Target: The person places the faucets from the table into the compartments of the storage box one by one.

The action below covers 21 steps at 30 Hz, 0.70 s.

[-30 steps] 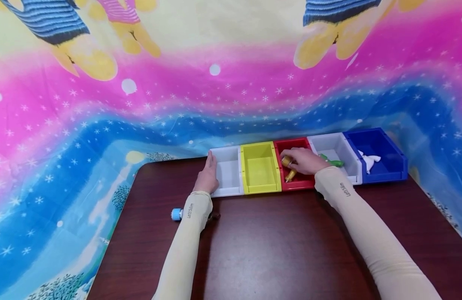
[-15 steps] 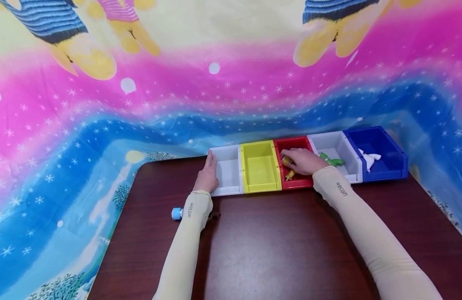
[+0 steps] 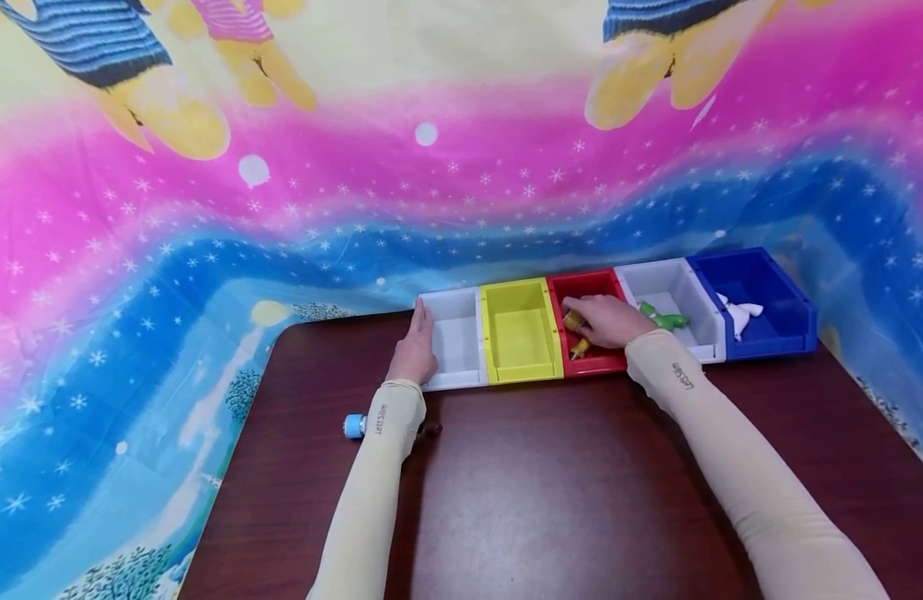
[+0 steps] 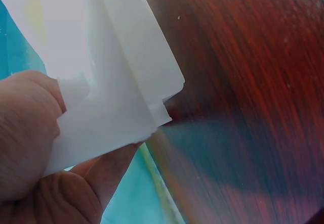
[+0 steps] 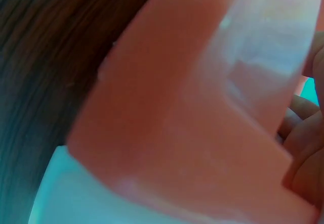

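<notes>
My left hand [image 3: 413, 354] lies against the outer side of the leftmost light-grey bin [image 3: 455, 342], fingers straight and close together. My right hand [image 3: 611, 321] is well apart from it, down inside the red bin [image 3: 584, 285], with finger and thumb curved round a gold-coloured knurled fitting [image 3: 573, 321], which looks pinched between them. The right wrist view has the red wall hiding most of those fingers, so how firm the hold is I can't tell.

A yellow-gold piece [image 3: 579, 349] sits just below the fitting in the same bin. I'd judge a fingertip pinch on the knurled part best, with the wrist high and the motion straight up or down, so I neither nudge that neighbour nor scrape the rim. A light, level press from my left palm should steady the row; pushing harder could skew the yellow bin [image 3: 518, 333] between.

My right forearm passes near the other grey bin [image 3: 689, 304], where a green piece [image 3: 666, 318] lies. My left sleeve [image 3: 371, 500] partly covers a blue-capped piece [image 3: 352, 426] on the table [image 3: 521, 500], so lifting that arm before moving it sideways seems wise.
</notes>
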### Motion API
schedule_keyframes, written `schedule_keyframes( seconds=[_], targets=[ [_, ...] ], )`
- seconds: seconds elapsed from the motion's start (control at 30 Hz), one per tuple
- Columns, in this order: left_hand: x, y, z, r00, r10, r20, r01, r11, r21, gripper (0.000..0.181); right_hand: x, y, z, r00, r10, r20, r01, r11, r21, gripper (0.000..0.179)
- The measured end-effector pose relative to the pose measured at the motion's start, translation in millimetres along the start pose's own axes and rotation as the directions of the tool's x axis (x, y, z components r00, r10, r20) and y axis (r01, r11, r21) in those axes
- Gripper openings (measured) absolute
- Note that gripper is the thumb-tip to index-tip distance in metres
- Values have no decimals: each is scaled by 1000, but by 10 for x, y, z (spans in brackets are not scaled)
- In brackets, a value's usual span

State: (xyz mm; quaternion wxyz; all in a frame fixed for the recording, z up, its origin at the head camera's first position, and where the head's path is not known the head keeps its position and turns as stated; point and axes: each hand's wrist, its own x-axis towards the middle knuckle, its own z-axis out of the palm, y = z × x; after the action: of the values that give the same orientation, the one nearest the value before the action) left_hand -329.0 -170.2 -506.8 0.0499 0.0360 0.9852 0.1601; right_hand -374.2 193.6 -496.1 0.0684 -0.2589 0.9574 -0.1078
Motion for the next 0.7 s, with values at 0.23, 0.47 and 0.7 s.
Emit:
schedule_keyframes(
  seconds=[0.23, 0.47, 0.7],
  targets=[
    [-3, 1, 7, 1000, -2, -5, 2, 1000, -3, 89, -11, 1, 4, 1000, 7, 6, -7, 1000, -11, 71],
    [-34, 11, 7, 1000, 5, -18, -6, 1000, -11, 88, -26, -16, 2, 1000, 3, -18, -3, 1000, 7, 62],
    [-43, 21, 0, 1000, 6, -26, -6, 1000, -1, 88, -26, -14, 7, 999, 47, 7, -47, 999, 23, 67]
  ],
)
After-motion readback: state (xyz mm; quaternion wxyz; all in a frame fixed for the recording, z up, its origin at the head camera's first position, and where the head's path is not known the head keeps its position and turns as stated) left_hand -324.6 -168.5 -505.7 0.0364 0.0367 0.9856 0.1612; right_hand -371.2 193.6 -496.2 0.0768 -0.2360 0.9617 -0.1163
